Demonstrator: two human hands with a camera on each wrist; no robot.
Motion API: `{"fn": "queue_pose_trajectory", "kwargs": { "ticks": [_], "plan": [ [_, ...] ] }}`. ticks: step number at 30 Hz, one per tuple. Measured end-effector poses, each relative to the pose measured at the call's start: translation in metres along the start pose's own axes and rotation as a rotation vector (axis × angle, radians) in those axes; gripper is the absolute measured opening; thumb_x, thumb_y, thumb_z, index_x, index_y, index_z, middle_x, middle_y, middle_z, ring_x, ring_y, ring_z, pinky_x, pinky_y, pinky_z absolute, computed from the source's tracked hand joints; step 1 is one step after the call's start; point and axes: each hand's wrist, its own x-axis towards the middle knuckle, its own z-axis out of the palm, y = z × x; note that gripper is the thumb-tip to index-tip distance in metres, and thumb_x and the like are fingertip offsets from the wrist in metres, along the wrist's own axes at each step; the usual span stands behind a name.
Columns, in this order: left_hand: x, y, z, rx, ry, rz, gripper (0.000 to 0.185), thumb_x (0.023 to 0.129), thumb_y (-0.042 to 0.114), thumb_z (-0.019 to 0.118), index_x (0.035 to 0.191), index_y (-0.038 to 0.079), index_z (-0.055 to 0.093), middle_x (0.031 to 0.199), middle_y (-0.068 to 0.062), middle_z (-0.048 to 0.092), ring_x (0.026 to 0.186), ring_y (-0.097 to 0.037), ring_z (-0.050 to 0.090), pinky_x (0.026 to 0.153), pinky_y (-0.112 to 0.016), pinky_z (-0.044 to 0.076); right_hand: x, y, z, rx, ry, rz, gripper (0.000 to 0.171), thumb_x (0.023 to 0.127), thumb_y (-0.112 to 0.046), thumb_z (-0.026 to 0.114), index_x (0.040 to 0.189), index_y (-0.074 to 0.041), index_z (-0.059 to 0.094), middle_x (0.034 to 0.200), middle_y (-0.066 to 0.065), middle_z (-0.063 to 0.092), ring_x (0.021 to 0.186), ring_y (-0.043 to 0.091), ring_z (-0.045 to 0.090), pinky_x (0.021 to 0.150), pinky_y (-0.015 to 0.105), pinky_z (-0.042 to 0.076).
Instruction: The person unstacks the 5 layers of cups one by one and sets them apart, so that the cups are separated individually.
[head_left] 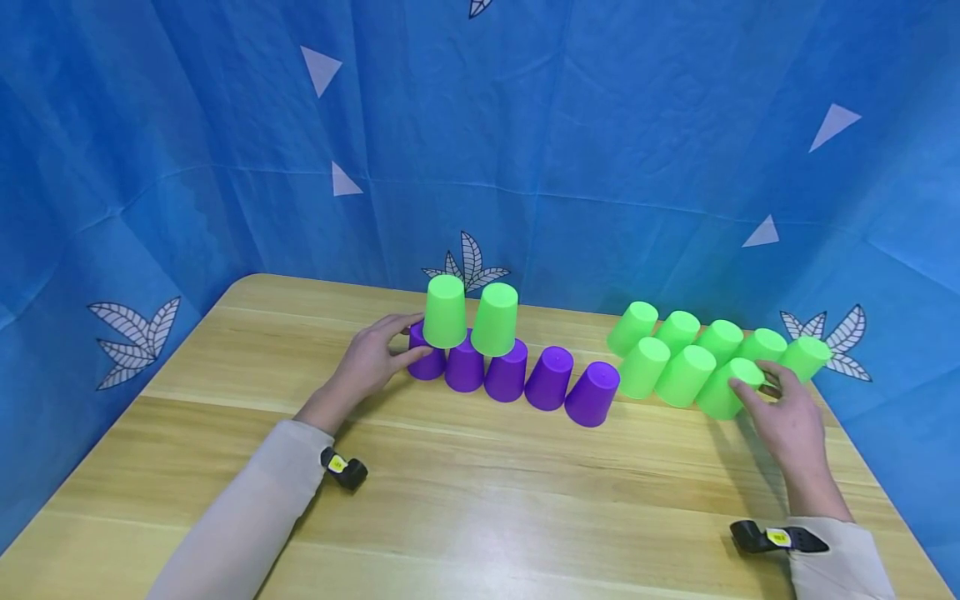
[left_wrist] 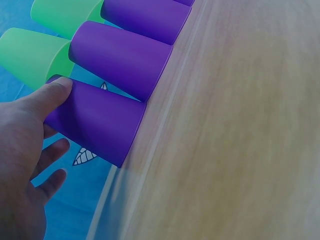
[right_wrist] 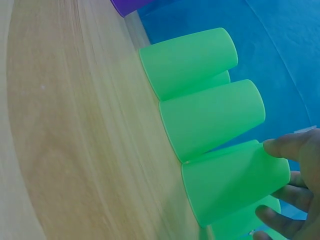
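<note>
Several upside-down purple cups stand in a row mid-table. My left hand (head_left: 367, 360) holds the leftmost purple cup (head_left: 426, 365) near its top, thumb on the near side. Two upside-down green cups, a left one (head_left: 446, 313) and a right one (head_left: 495, 322), rest on top of the purple row at its left end. On the right, my right hand (head_left: 793, 417) grips a green cup (right_wrist: 235, 182) at the right end of the front green row. In the right wrist view the thumb lies near its base and the other fingers reach behind it.
Beside the held green cup stand more upside-down green cups (head_left: 686, 377), with a back row (head_left: 720, 337) close behind. The rightmost purple cup (head_left: 592, 395) is near the green group. A blue patterned curtain (head_left: 555, 125) hangs behind the wooden table (head_left: 480, 500).
</note>
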Motion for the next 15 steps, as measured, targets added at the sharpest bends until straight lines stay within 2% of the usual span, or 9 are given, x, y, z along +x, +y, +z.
{"fn": "queue_pose_trajectory", "kwargs": {
  "ticks": [10,15],
  "plan": [
    [-0.0001,-0.0004,0.0001,0.007,0.004,0.004,0.06,0.089,0.04,0.071,0.141,0.014,0.054,0.134,-0.008,0.059,0.122,-0.03,0.055,0.104,-0.052,0.044,0.0014,-0.0003,-0.0007,-0.002,-0.016,0.001,0.075,0.099,-0.042,0.054,0.148,0.007,0.028,0.142,0.038,0.037,0.124,0.056,0.041,0.095,0.068,0.04],
    [0.0,0.0002,0.0004,0.006,0.008,0.01,0.061,0.089,0.041,0.071,0.14,0.014,0.054,0.134,-0.009,0.059,0.121,-0.031,0.056,0.104,-0.052,0.044,-0.0003,-0.0044,-0.0036,0.019,0.018,-0.015,0.073,0.099,-0.04,0.055,0.149,0.004,0.027,0.146,0.034,0.035,0.126,0.055,0.04,0.096,0.068,0.038]
  ]
}}
